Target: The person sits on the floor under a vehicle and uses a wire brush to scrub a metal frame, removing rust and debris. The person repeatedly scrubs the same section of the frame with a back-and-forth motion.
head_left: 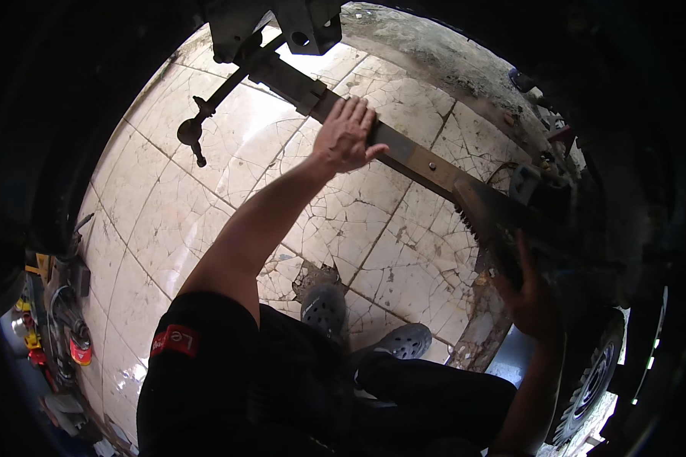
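Note:
A long flat metal bar that looks like a leaf spring (pixel 415 158) runs slantwise from the upper left to the right. My left hand (pixel 345 137) lies flat on its upper side, fingers stretched and thumb apart, just past a metal clamp (pixel 310 97). A bolt head (pixel 432 165) stands on the bar farther right. My right hand (pixel 527 297) is in shadow at the right, beside a dark curved part (pixel 495 221) at the bar's end. One finger is stretched out and the thumb is apart; its other fingers are hard to see. I see nothing held in either hand.
A dark rod with a ball-shaped joint (pixel 190 132) hangs at the upper left, near a metal bracket (pixel 306 30). Tools and parts (pixel 67 320) lie at the left. A tyre (pixel 591 385) stands at the lower right. Cracked tiles (pixel 335 202) cover the floor below.

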`<state>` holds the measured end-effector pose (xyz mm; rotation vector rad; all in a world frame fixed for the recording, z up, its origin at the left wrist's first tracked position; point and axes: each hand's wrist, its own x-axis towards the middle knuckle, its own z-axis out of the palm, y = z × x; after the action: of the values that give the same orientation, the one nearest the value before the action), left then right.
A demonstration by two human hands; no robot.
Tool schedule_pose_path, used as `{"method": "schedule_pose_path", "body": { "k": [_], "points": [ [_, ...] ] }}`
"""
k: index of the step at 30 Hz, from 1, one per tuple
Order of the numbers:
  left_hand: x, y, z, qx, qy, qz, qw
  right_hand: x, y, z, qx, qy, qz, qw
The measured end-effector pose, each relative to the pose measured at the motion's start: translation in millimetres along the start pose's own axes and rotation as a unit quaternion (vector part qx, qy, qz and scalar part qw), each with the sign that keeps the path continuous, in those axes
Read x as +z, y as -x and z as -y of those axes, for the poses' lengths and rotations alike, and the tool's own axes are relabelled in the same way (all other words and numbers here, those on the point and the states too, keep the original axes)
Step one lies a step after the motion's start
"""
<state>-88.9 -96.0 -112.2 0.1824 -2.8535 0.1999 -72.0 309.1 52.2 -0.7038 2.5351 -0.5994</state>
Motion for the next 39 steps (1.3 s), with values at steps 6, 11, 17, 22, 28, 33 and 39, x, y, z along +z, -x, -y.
{"method": "schedule_pose_path", "body": {
  "k": [6,11,17,22,28,33,39],
  "points": [
    [3,-2,-12,0.033,0.013,0.028,0.999,-6,1,1,0.034,-0.008,0.011,0.999],
    [1,7,-3,-0.01,-0.01,0.006,1.0,-8,3,6,0.046,-0.019,0.014,0.999],
    [3,-6,-10,0.042,0.028,0.029,0.998,-1,4,-10,-0.004,0.029,-0.023,0.999],
    [0,8,21,-0.052,-0.015,-0.007,0.999,-6,8,3,0.016,0.003,-0.001,1.0],
    [-1,1,-28,0.046,0.021,0.03,0.998,-3,3,-8,-0.023,0.033,-0.031,0.999],
    [-5,6,21,-0.046,-0.031,0.011,0.998,-3,9,-3,0.002,-0.005,-0.01,1.0],
    [0,2,-18,0.031,0.03,0.03,0.999,-2,0,-9,-0.005,0.026,-0.019,0.999]
  ]
}}
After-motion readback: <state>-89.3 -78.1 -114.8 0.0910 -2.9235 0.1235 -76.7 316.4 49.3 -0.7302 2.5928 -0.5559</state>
